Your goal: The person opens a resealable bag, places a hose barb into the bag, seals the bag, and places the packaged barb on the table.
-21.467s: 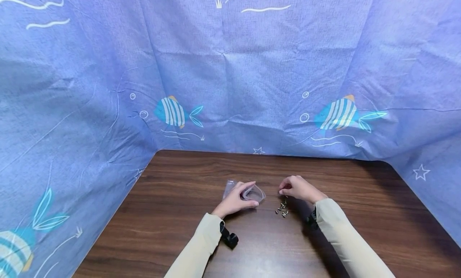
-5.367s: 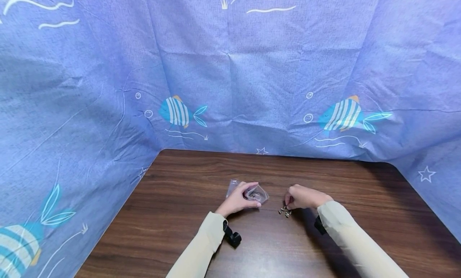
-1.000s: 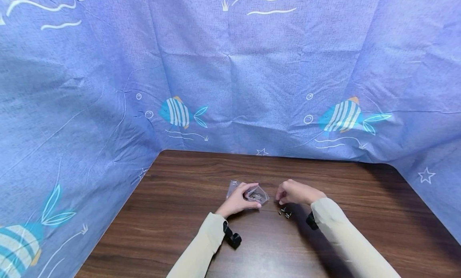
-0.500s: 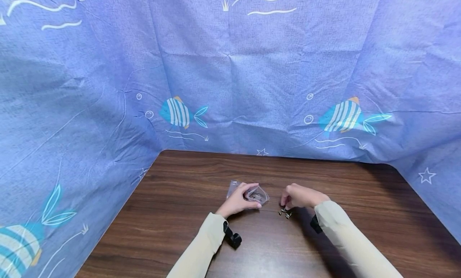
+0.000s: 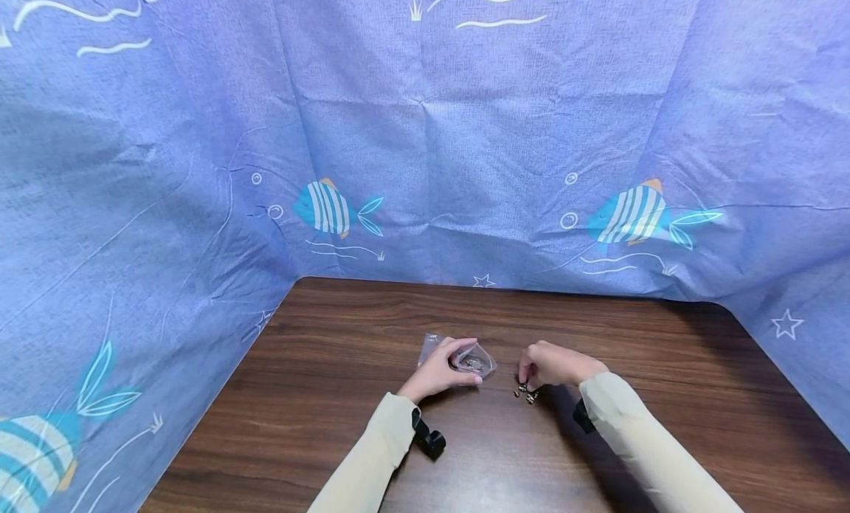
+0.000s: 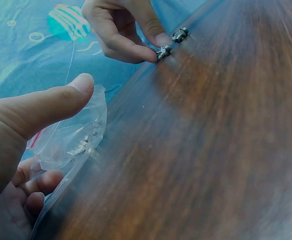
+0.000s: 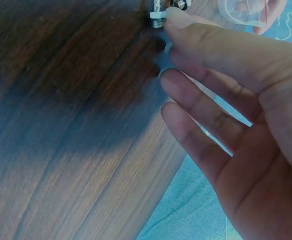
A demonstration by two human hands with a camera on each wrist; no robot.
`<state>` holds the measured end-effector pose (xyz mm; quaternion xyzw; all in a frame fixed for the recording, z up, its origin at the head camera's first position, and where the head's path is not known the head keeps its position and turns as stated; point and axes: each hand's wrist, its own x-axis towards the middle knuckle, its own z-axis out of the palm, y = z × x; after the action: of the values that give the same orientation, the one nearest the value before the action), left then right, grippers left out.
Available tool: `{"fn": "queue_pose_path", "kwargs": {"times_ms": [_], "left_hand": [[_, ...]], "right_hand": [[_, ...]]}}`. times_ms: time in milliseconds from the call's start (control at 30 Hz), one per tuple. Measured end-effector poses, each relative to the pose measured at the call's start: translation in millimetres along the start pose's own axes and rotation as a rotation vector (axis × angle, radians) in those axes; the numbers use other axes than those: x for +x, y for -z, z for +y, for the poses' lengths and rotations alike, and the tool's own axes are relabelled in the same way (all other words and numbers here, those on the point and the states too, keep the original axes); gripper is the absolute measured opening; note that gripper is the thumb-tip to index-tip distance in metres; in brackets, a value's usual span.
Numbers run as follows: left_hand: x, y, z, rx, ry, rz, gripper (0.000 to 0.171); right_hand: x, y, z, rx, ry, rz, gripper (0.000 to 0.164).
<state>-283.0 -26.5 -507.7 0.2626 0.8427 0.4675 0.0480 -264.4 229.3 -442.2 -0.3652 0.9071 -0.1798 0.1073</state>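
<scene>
My left hand (image 5: 437, 371) holds a clear plastic zip bag (image 6: 100, 102), with the thumb on one side of its spread mouth and the fingers curled behind it. Inside the bag lie several small metal pieces (image 6: 88, 140). To the right, my right hand (image 5: 558, 364) reaches down to a little pile of similar silvery pieces (image 5: 530, 398) on the table. Its thumb and forefinger pinch one small cylindrical metal piece (image 6: 163, 52), while another metal piece (image 6: 180, 34) lies beside the fingertips. The remaining fingers are loosely bent in the right wrist view.
The dark wood-grain table (image 5: 345, 350) runs back to a blue fish-patterned cloth (image 5: 425, 144) hanging behind and at the sides. A black strap with a camera (image 5: 430, 442) sits on the left wrist, and another dark strap (image 5: 583, 415) on the right.
Within the last second my right hand has moved from near the bag back to the pile. Since the oldest frame the pile has shrunk and metal pieces have appeared in the bag.
</scene>
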Motion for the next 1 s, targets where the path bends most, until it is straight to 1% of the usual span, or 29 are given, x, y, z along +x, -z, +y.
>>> {"fn": "queue_pose_path", "kwargs": {"times_ms": [500, 767, 900, 1000], "left_hand": [[0.0, 0.3, 0.7, -0.004, 0.003, -0.004, 0.072], [0.1, 0.8, 1.0, -0.009, -0.002, -0.002, 0.072], [0.1, 0.2, -0.2, -0.01, -0.004, 0.002, 0.073], [0.3, 0.2, -0.1, -0.008, -0.005, 0.003, 0.073]], "right_hand": [[1.4, -2.7, 3.7, -0.035, 0.033, 0.022, 0.014], [2.5, -2.5, 2.9, -0.088, 0.033, 0.02, 0.012], [3.5, -1.6, 3.3, -0.084, 0.021, 0.008, 0.012], [3.7, 0.6, 3.2, -0.083, 0.039, 0.021, 0.011]]}}
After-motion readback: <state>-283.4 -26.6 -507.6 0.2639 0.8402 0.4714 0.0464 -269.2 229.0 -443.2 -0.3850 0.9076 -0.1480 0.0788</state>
